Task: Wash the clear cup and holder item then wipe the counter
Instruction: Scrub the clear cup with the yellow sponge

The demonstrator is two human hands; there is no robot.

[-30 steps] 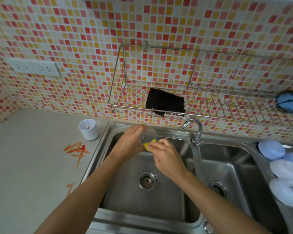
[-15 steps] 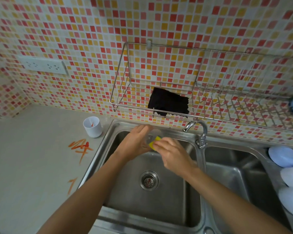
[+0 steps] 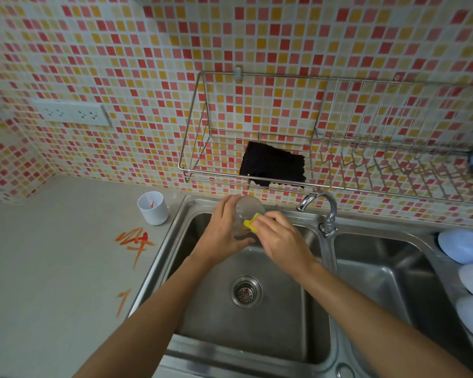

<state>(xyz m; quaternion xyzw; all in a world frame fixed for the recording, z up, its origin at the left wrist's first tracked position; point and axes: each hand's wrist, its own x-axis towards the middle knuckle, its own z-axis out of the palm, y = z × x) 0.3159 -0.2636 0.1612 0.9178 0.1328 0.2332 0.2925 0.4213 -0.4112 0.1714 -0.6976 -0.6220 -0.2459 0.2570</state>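
my left hand [image 3: 224,230] is wrapped around the clear cup [image 3: 247,211], holding it tilted over the left sink basin [image 3: 257,331] with its mouth toward the wall. my right hand [image 3: 280,242] is pinched on a yellow sponge [image 3: 251,221] pressed against the cup's side, just right of my left hand. the faucet [image 3: 321,207] stands right of my right hand. the white holder [image 3: 152,208] sits on the desk [image 3: 55,282] to the left of my left hand, near orange smears [image 3: 135,240]. a black cloth [image 3: 273,167] lies in the wire rack [image 3: 339,184] on the wall beyond both hands
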